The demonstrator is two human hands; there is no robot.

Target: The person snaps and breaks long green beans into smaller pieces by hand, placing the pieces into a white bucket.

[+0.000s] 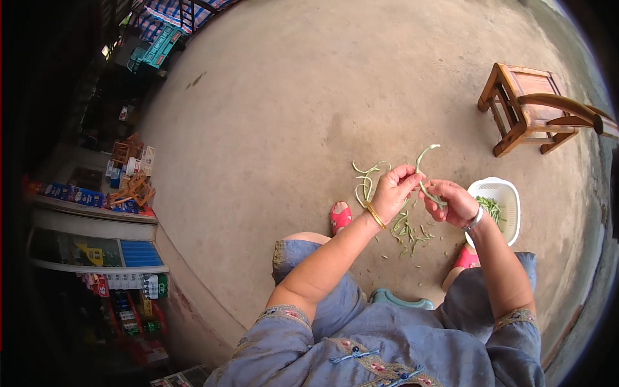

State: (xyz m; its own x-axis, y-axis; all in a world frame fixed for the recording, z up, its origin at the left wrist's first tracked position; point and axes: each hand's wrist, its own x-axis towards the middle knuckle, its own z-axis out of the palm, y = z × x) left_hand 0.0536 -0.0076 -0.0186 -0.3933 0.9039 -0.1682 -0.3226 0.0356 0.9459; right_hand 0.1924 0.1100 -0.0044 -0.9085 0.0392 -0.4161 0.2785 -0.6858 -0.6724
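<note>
Both hands meet over the concrete floor, holding a long green bean (422,157) whose pale tip points up. My left hand (394,192), with a gold bracelet at the wrist, pinches the bean near its middle. The lower part of the bean lies in the fingers of my right hand (450,201), which wears a silver-coloured band. Beyond my left hand, several whole long beans (366,183) lie on the floor. Short bean pieces (408,232) are scattered below the hands. At the right, a white plastic basket (513,213) holds cut green pieces (489,207).
A wooden chair (537,104) stands at the upper right. Pink sandals (341,217) are on my feet, and the edge of a teal stool (401,300) shows beneath me. Shelved goods and a glass case (77,246) line the left side. A teal toy-like truck (157,46) is farther back.
</note>
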